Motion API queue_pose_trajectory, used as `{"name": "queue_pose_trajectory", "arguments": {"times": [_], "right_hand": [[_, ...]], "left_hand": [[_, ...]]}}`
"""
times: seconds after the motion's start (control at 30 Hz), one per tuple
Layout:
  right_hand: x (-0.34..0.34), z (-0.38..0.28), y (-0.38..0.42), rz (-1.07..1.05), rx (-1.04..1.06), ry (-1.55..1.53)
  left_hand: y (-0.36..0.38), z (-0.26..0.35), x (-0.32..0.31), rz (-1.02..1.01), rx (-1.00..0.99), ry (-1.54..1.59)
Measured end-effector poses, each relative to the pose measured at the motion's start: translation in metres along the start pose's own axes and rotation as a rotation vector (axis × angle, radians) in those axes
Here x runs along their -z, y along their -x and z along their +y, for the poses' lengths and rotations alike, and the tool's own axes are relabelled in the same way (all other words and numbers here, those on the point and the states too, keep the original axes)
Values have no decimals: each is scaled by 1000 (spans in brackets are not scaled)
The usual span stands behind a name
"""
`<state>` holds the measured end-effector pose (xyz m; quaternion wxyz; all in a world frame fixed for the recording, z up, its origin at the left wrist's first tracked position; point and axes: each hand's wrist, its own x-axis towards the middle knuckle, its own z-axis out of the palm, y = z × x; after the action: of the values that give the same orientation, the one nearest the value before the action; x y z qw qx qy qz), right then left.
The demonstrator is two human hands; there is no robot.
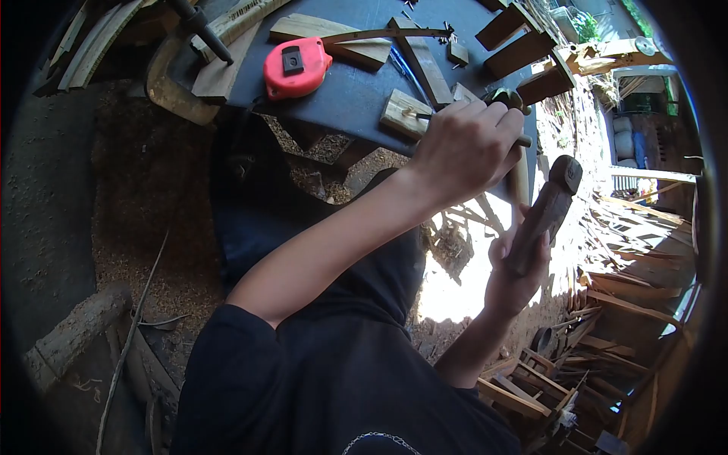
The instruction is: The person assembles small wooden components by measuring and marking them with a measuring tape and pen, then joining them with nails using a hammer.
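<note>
My left hand [474,144] reaches over the edge of the dark table with its fingers closed round a thin dark rod [524,141]. The rod's end sticks out past my knuckles; the rest is hidden by the hand. A greenish rounded piece [506,97] shows just beyond the fingers. Close beside this hand, a short wooden block [403,115] lies at the table edge. My right hand [519,273] is raised off the table, gripping a dark, elongated wooden block [542,220] with a rounded end. Its exact kind I cannot make out.
On the dark table [341,114] are a red tape measure [296,68], wooden strips [421,61], blue pens [408,70] and upright wooden pieces [523,57]. A rusty clamp [178,83] grips boards at the upper left. Scrap wood [629,265] is piled at the right.
</note>
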<state>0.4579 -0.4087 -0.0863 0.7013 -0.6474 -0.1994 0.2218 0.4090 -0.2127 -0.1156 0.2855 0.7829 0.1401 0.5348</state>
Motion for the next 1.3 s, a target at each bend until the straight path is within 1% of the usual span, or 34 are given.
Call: {"name": "queue_pose_trajectory", "arguments": {"times": [0.03,0.13,0.23,0.33,0.43,0.5,0.53,0.57,0.63,0.7,0.73,0.77,0.83,0.87,0.9,0.97,1.03,1.07,1.1,1.17,1.2,1.23,1.27,1.3], "right_hand": [[-1,-1,-1,-5,9,-2],[-9,-1,0,84,15,-3],[2,0,-2,-39,-3,-9],[8,-3,-4,-82,26,104],[15,-25,-12,-187,218,128],[11,-45,-28,58,501,-103],[20,-57,-34,-32,593,-165],[25,-69,-42,68,681,-213],[13,-74,-45,139,690,-169],[0,-52,-46,53,512,-192],[-7,-38,-42,-32,379,-6],[-20,-30,-34,-48,232,382],[-6,-29,-32,-230,44,501],[-4,-32,-35,-157,105,443],[0,-39,-40,-23,48,352],[13,-44,-48,-54,324,-66],[16,-43,-51,-44,427,-254],[15,-31,-47,-14,392,-313],[2,-16,-39,73,340,-247],[7,-9,-23,-287,115,583],[10,-5,-22,-193,104,523],[12,-9,-23,-149,77,418],[14,-12,-25,-103,55,311],[14,-15,-24,-43,145,139]], "left_hand": [[0,0,0,1,5,7],[-1,0,-3,23,19,21],[-2,-2,-4,37,28,33],[-3,-5,-6,64,33,44],[-6,-8,-7,108,41,49],[-9,-12,-6,122,49,39],[-9,-12,-6,130,55,36],[-9,-12,-7,138,59,33],[-10,-13,-9,159,59,21],[-10,-13,-8,143,65,19],[-10,-13,-8,137,67,16],[-9,-15,-8,133,60,4],[-5,-19,-10,117,55,-21],[-3,-20,-13,128,53,-28],[-3,-22,-12,130,46,-23],[-3,-19,-10,124,35,-2],[-2,-19,-12,111,31,-32],[-1,-18,-12,105,27,-46],[0,-18,-13,99,22,-60],[-2,-21,-14,87,-1,-113],[0,-23,-13,78,-1,-123],[2,-24,-13,71,1,-131],[2,-26,-14,103,-47,-136],[6,-26,-14,76,-35,-138]]}}
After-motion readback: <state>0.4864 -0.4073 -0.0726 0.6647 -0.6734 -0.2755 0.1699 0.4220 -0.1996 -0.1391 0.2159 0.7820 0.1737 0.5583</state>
